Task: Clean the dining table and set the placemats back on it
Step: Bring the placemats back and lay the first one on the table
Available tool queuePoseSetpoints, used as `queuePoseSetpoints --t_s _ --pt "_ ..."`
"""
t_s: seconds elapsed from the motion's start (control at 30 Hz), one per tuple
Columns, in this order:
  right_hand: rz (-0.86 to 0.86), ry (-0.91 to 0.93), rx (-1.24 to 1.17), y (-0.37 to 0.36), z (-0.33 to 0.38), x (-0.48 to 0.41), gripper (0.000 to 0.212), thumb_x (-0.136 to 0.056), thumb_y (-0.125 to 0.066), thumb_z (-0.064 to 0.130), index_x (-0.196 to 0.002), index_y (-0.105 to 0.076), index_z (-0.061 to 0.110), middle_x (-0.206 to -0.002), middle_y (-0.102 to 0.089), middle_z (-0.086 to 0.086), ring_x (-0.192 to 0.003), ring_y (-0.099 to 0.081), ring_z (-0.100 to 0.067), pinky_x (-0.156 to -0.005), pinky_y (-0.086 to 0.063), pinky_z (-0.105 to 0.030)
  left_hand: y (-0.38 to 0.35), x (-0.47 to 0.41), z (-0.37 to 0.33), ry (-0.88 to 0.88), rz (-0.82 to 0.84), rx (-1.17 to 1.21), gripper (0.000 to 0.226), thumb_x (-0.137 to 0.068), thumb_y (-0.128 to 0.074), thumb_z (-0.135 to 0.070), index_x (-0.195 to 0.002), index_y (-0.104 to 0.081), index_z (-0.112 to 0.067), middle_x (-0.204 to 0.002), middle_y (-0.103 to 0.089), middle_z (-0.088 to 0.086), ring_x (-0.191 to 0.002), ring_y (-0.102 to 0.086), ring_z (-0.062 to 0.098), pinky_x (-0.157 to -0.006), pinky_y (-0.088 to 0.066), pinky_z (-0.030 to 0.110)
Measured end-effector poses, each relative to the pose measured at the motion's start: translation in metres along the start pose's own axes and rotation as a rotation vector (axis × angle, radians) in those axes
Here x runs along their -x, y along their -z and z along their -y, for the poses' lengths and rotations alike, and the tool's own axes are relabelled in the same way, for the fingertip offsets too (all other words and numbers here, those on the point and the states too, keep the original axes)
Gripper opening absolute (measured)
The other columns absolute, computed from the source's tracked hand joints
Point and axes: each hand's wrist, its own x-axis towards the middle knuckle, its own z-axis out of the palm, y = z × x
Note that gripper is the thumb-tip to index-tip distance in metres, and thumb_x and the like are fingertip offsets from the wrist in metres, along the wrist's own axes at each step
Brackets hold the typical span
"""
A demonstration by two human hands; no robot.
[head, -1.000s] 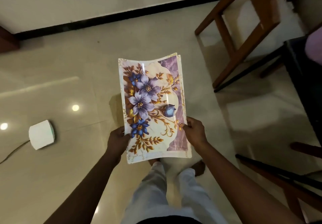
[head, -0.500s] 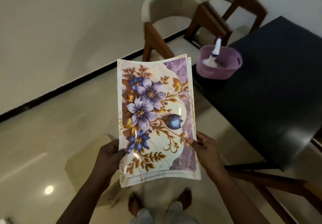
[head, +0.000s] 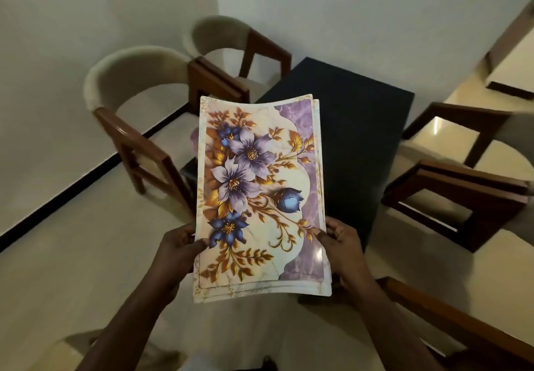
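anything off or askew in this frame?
Nothing damaged or spilled. The placemats form a slightly fanned stack, edges staggered at the right and bottom, bowed between the left hand and right hand above the dark table.

The placemats (head: 260, 194) hide the dining table's (head: 358, 145) near-left part — a purple object (head: 194, 139) barely peeks out at their left edge.

Dim room, glare on floor (head: 442, 128) (rt side), edges warped.
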Motion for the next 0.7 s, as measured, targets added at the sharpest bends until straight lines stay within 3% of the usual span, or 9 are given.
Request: queuePoseSetpoints --t_s 0.1,0.23,0.4,0.47,0.57,0.7 --pt "-0.068 -0.039 -0.011 0.026 -0.006 -0.018 0.029 -0.086 -0.072 0.039 -0.112 -0.072 0.028 -0.109 -0.079 0.006 -0.097 -0.078 -0.018 -0.085 -0.064 -0.051 -0.029 -0.028 -0.023 -0.01 0.077 -0.053 0.025 -0.103 -0.052 -0.001 -0.11 -0.073 -0.014 -0.094 -0.081 0.014 -0.086 -0.08 0.034 -0.085 -0.061 0.057" --pt "-0.169 -0.089 -0.05 0.049 -0.02 -0.046 0.023 -0.092 -0.073 0.031 -0.115 -0.071 0.025 -0.11 -0.079 0.005 -0.099 -0.077 -0.019 -0.087 -0.063 -0.054 -0.06 -0.074 -0.046 -0.02 0.213 -0.117 0.019 -0.105 -0.053 -0.006 -0.112 -0.07 -0.011 -0.093 -0.082 0.013 -0.085 -0.08 0.03 -0.078 -0.063 0.047" --pt "-0.279 -0.113 -0.112 0.062 -0.04 -0.077 0.024 -0.096 -0.071 0.026 -0.118 -0.072 0.016 -0.107 -0.08 -0.002 -0.097 -0.078 -0.025 -0.086 -0.062 -0.055 -0.096 -0.137 -0.068 -0.025 0.361 -0.148 0.02 -0.103 -0.053 -0.002 -0.108 -0.071 -0.006 -0.087 -0.081 0.016 -0.074 -0.08 0.028 -0.05 -0.058 0.026" --pt "-0.348 -0.152 -0.135 0.064 -0.051 -0.089 0.024 -0.095 -0.072 0.023 -0.118 -0.073 0.014 -0.106 -0.08 -0.005 -0.096 -0.078 -0.029 -0.086 -0.062 -0.055 -0.109 -0.162 -0.073 -0.002 0.416 -0.165 0.019 -0.102 -0.055 -0.001 -0.107 -0.072 -0.003 -0.089 -0.081 0.017 -0.081 -0.08 0.033 -0.058 -0.062 0.033" --pt "-0.43 -0.199 -0.079 0.064 -0.066 -0.11 0.017 -0.097 -0.072 0.023 -0.112 -0.076 0.016 -0.099 -0.081 -0.005 -0.092 -0.078 -0.028 -0.084 -0.062 -0.057 -0.123 -0.201 -0.078 0.023 0.511 -0.203 0.018 -0.1 -0.057 -0.002 -0.11 -0.073 0.0 -0.097 -0.08 0.021 -0.091 -0.078 0.04 -0.087 -0.061 0.058" --pt "-0.512 -0.242 -0.053 0.061 -0.08 -0.137 0.012 -0.097 -0.072 0.023 -0.107 -0.077 0.019 -0.096 -0.08 0.0 -0.09 -0.077 -0.022 -0.084 -0.063 -0.053 -0.143 -0.249 -0.08 0.084 0.541 -0.235 0.021 -0.1 -0.056 0.002 -0.113 -0.072 -0.001 -0.098 -0.079 0.022 -0.091 -0.078 0.04 -0.089 -0.06 0.06"
